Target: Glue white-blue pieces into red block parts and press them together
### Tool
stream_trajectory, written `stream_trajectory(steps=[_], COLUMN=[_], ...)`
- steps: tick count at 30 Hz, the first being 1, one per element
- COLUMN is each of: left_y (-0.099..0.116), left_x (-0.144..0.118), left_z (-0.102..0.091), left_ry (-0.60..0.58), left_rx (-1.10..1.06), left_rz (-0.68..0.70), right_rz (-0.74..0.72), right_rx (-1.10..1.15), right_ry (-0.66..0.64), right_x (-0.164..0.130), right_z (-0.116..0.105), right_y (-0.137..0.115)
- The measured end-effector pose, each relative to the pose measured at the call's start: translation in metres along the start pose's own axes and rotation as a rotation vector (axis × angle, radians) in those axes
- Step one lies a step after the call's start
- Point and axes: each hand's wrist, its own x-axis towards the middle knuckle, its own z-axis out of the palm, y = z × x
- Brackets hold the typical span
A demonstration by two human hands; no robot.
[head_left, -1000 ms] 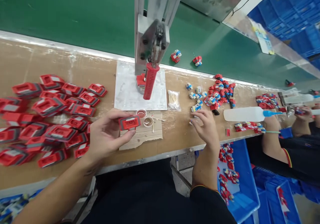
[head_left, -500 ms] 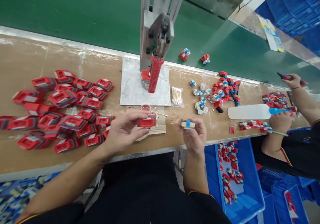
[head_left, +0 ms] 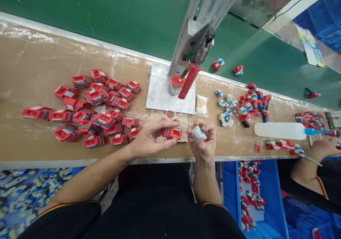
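At six o'clock from the press handle (head_left: 188, 86), my left hand (head_left: 149, 139) pinches a red housing (head_left: 172, 133); my right hand (head_left: 204, 143) pinches a small white block (head_left: 198, 133) just beside it. Both look light, rigid, slick plastic: I'd grip the flat sides.

Bench (head_left: 39, 54): heap of housings (head_left: 98, 107) at left; lever press (head_left: 188, 74) on a plate (head_left: 160, 93) at centre rear; bag of swabs (head_left: 201, 105) just right of the plate; pile of small blocks (head_left: 245, 106) further right; squeeze bottle (head_left: 279, 130) lying at far right. Conveyor belt (head_left: 106, 15) behind the bench; bin (head_left: 269, 200) below the front edge, right.
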Motion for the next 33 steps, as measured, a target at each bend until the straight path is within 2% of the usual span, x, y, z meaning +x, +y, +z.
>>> stream_trajectory(steps=[2, 5, 8, 11, 16, 20, 23, 29, 31, 33], left_y=[-0.001, -0.003, -0.004, -0.004, -0.006, -0.010, -0.014, -0.021, -0.024, -0.025], left_x=[-0.001, -0.001, 0.001, 0.003, 0.002, -0.001, -0.005, -0.017, -0.021, -0.023], left_z=[0.001, 0.003, 0.003, 0.002, 0.001, 0.004, 0.005, 0.006, 0.008, 0.012], left_ry=[-0.012, 0.006, 0.021, 0.016, 0.050, 0.119, 0.140, 0.100, 0.118, 0.183], left_rx=[-0.077, -0.166, -0.174, -0.151, -0.005, 0.285, 0.446, 0.611, 0.642, 0.667], left_rz=[-0.032, -0.051, 0.009, 0.070, 0.167, 0.420, 0.591, 0.603, 0.595, 0.613], right_rz=[-0.074, -0.265, -0.481, -0.561, -0.410, -0.189, -0.082, 0.032, 0.016, -0.056], right_rx=[-0.081, -0.366, -0.679, -0.755, -0.677, -0.564, -0.479, -0.352, -0.368, -0.455], right_ry=[0.000, 0.048, 0.059, 0.012, 0.156, 0.278, 0.322, 0.323, 0.325, 0.329], right_x=[-0.001, -0.007, -0.014, -0.016, -0.015, -0.015, -0.012, -0.004, -0.003, -0.003], right_z=[0.003, 0.006, 0.010, 0.015, 0.023, 0.036, 0.047, 0.056, 0.059, 0.063], right_y=[-0.001, -0.005, -0.011, -0.014, -0.010, -0.005, -0.003, -0.002, -0.001, 0.001])
